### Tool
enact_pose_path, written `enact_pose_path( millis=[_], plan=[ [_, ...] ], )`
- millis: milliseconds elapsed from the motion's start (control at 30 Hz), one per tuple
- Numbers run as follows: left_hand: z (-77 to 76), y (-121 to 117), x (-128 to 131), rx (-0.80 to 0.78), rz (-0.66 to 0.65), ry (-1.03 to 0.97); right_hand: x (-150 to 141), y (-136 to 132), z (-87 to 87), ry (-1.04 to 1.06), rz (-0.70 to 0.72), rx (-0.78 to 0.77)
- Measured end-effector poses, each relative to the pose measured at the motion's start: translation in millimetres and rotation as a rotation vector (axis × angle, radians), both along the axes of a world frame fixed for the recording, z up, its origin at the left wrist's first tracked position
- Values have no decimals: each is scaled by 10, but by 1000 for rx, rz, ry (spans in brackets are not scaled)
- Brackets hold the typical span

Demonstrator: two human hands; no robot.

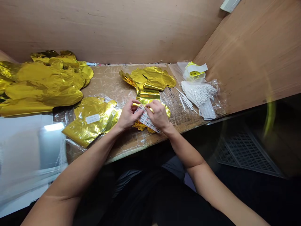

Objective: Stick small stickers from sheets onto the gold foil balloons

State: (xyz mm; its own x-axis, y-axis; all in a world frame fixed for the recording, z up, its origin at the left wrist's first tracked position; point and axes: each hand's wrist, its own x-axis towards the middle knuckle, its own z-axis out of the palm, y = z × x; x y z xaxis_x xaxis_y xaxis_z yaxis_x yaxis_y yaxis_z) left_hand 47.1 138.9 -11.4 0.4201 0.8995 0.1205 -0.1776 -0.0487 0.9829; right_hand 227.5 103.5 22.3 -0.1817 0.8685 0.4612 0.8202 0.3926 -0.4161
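Observation:
Between my two hands is a small white sheet of stickers (pixel 147 119) printed with rows of CE marks and red round symbols. My left hand (pixel 129 113) pinches its upper left side. The fingers of my right hand (pixel 158 115) are closed together at the sheet's upper edge; whether a single sticker is between them I cannot make out. Under the sheet and my hands lies a flat gold foil balloon (pixel 152 78), its far part spread on the board and its near part partly covered. Left of my left hand, a gold foil piece in a clear bag (pixel 90 116) bears a white label.
A large pile of gold foil balloons (pixel 47 80) lies at the left, above clear plastic bags (pixel 28 150). At the right are many white sticks (pixel 199 94) in a clear bag, and a yellow-and-white roll (pixel 196 70). Wooden panels (pixel 117 31) enclose the back and right.

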Motion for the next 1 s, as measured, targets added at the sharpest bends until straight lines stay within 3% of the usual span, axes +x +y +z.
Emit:
enact_pose_path(
  millis=[100, 333, 700, 833, 1000],
  plan=[
    [-7, -6, 2, 30, 15, 29, -36, -21, -27, -9, 6, 13],
    [-35, -25, 0, 116, 57, 108, -19, 10, -37, 224, -13, -84],
    [-64, 21, -29, 123, 77, 165, -51, -104, -124, -166, -12, 111],
    [-23, 22, -34, 119, 80, 219, 45, -151, -130, -203, 8, 97],
    [30, -64, -1, 249, 93, 322, -42, -206, -78, -138, -64, -6]
  ],
)
